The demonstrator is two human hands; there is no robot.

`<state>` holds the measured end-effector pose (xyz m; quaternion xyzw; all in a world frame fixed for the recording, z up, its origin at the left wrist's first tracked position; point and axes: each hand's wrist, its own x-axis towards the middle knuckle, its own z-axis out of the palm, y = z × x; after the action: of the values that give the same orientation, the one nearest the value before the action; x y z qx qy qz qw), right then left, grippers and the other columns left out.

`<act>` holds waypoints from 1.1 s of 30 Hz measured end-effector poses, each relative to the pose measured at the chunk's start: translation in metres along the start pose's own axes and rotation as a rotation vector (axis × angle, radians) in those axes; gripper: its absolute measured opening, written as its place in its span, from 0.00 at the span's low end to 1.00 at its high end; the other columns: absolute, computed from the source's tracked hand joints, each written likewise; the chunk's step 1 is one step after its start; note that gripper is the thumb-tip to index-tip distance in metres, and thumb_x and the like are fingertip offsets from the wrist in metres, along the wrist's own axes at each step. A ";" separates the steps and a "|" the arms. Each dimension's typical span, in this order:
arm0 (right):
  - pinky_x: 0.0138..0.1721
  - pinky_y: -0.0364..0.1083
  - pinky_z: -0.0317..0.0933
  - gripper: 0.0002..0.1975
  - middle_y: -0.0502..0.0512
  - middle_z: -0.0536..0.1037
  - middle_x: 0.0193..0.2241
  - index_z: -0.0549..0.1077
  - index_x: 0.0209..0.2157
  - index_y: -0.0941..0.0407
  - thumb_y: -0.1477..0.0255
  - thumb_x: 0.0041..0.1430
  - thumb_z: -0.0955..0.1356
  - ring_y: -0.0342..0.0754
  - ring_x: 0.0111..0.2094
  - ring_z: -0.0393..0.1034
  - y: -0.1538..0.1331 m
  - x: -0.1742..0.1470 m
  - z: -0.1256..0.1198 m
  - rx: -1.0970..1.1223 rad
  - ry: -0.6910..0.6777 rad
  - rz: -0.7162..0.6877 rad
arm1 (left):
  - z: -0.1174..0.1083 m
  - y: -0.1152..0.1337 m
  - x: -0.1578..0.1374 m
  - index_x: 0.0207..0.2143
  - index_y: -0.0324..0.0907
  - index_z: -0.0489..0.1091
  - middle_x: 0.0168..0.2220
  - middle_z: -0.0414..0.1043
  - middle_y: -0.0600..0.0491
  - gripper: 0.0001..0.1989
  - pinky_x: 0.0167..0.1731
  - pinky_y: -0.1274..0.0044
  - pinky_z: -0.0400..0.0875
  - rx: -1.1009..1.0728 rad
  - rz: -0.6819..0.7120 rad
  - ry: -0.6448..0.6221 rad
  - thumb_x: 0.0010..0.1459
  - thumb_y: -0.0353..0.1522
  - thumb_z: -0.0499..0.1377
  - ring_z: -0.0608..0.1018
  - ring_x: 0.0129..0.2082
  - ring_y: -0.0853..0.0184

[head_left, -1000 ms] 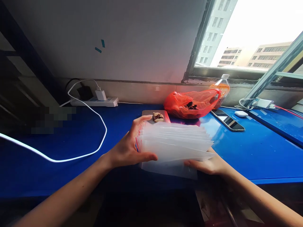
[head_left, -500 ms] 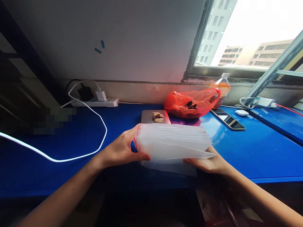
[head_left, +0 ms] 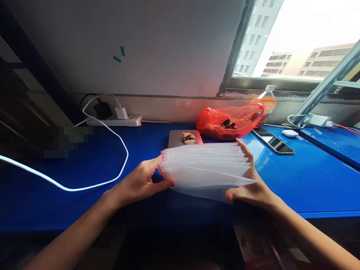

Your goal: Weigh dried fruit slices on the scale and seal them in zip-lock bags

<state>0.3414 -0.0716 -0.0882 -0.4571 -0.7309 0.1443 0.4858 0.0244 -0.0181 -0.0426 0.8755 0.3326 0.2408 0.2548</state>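
I hold a fanned stack of clear zip bags [head_left: 206, 168] between both hands, just above the near edge of the blue table [head_left: 295, 187]. My left hand [head_left: 137, 183] pinches the red-striped zip ends at the left, thumb on top and fingers underneath. My right hand [head_left: 253, 187] takes the other end: the thumb presses against the lowest bag near me, and the fingers reach up along the far right corner of the fan, so the stack is clamped from both sides.

As I judge it, the work is at an early point. All the bags look flat and empty, spread like cards but none pulled free from the rest. Behind the stack, on a small grey scale [head_left: 180, 138], lies a little heap of brownish pieces [head_left: 188, 138], not bagged. To the right of that sits a red plastic bag [head_left: 229, 122] with dark bits inside, and an orange drink bottle [head_left: 266, 103] beyond it. A phone [head_left: 273, 141] lies on the table to the right. At far left, a power strip [head_left: 114, 120] feeds a white cable [head_left: 92, 183] looping over the table. So picking one bag out and filling it appear to be what is left.
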 end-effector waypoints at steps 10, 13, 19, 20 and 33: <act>0.61 0.60 0.58 0.54 0.65 0.67 0.59 0.41 0.70 0.52 0.51 0.51 0.71 0.62 0.59 0.64 -0.001 -0.003 -0.011 0.081 -0.142 0.044 | 0.000 0.012 0.006 0.39 0.41 0.72 0.36 0.78 0.50 0.11 0.35 0.78 0.73 0.059 0.146 0.001 0.61 0.38 0.56 0.79 0.34 0.64; 0.62 0.60 0.56 0.56 0.65 0.63 0.62 0.44 0.70 0.51 0.46 0.47 0.72 0.63 0.61 0.62 -0.014 0.006 -0.017 0.176 -0.165 0.062 | 0.001 0.011 0.006 0.38 0.41 0.72 0.37 0.78 0.49 0.10 0.34 0.78 0.72 0.057 0.172 0.004 0.62 0.37 0.56 0.79 0.34 0.64; 0.47 0.53 0.70 0.51 0.61 0.74 0.51 0.54 0.67 0.51 0.49 0.45 0.74 0.58 0.46 0.74 -0.026 0.015 -0.019 0.275 -0.038 0.130 | 0.005 0.004 0.004 0.37 0.44 0.75 0.40 0.78 0.52 0.07 0.42 0.77 0.72 0.051 0.140 -0.016 0.62 0.36 0.59 0.78 0.39 0.65; 0.44 0.51 0.71 0.49 0.60 0.75 0.49 0.57 0.65 0.50 0.52 0.46 0.75 0.55 0.43 0.75 -0.024 0.015 -0.019 0.289 -0.044 0.155 | 0.006 0.003 0.004 0.37 0.44 0.75 0.40 0.78 0.53 0.07 0.42 0.77 0.72 0.039 0.126 -0.014 0.62 0.36 0.59 0.79 0.39 0.65; 0.49 0.55 0.71 0.31 0.57 0.78 0.49 0.69 0.55 0.47 0.61 0.48 0.75 0.60 0.53 0.72 -0.045 -0.003 -0.050 0.686 0.342 0.622 | -0.004 0.051 0.092 0.43 0.39 0.74 0.36 0.77 0.50 0.21 0.29 0.79 0.70 -0.546 -0.058 -0.144 0.53 0.44 0.65 0.78 0.33 0.65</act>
<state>0.3602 -0.1105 -0.0358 -0.4846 -0.3801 0.4376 0.6551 0.1059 0.0148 0.0143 0.7793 0.2614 0.2515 0.5110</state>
